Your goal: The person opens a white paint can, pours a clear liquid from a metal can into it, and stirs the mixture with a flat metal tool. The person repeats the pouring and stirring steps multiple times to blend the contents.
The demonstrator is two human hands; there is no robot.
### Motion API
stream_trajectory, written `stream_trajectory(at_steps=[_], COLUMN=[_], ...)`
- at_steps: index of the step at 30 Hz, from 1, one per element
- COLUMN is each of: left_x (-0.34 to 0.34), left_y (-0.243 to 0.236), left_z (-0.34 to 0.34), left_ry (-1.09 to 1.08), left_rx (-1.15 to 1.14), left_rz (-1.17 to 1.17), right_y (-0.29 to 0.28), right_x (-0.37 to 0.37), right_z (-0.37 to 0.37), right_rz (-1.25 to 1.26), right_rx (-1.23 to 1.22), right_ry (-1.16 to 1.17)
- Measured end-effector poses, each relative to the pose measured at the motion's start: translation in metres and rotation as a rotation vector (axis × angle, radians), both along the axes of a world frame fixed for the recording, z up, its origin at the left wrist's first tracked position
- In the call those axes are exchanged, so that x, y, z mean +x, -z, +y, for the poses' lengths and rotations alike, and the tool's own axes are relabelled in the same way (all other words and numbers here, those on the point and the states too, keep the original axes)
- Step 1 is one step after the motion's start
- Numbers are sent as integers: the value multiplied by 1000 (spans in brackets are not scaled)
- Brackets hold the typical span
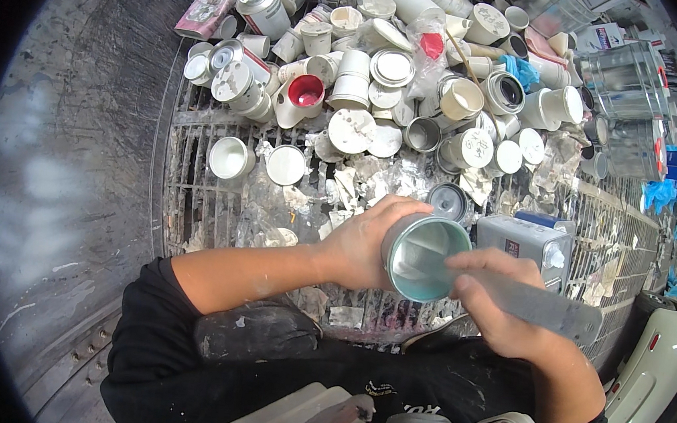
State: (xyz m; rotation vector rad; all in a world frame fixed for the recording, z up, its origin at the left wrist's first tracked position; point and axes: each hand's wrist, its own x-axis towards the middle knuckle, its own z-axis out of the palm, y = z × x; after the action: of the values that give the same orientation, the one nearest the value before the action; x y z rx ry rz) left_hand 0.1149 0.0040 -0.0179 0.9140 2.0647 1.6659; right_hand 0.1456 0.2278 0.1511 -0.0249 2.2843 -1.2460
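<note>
In front of my body, my left hand (364,242) is wrapped round the side of a round paint can (427,285). The can is tilted so its pale green inside faces up toward me, with greenish paint coating the wall and rim. My right hand (499,306) grips a flat grey stirring stick (552,305) over the can's right rim. One end of the stick sticks out to the right past my wrist; the other end points into the can and is partly hidden by my fingers and blurred.
Beyond the can lies a dark round lid (448,202); to its right stands a rectangular metal canister (520,237). A white cup (231,159) and a white lid (286,165) sit further left. Used cups and tins (354,80) are heaped behind on a paint-stained grating (595,222).
</note>
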Motion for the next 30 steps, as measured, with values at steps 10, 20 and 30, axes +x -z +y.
stream_trajectory(at_steps=[10, 20, 30], left_x=[0, -2, -3], left_y=[0, 3, 2], left_z=[0, 0, 1], left_ry=[7, 1, 7], left_rx=[-7, 11, -15], left_rz=[-25, -5, -12], right_y=[-1, 1, 1], right_x=[-3, -4, -4], right_z=[0, 2, 3], right_rz=[43, 63, 68], right_rx=[2, 47, 92], right_ry=[-60, -149, -115])
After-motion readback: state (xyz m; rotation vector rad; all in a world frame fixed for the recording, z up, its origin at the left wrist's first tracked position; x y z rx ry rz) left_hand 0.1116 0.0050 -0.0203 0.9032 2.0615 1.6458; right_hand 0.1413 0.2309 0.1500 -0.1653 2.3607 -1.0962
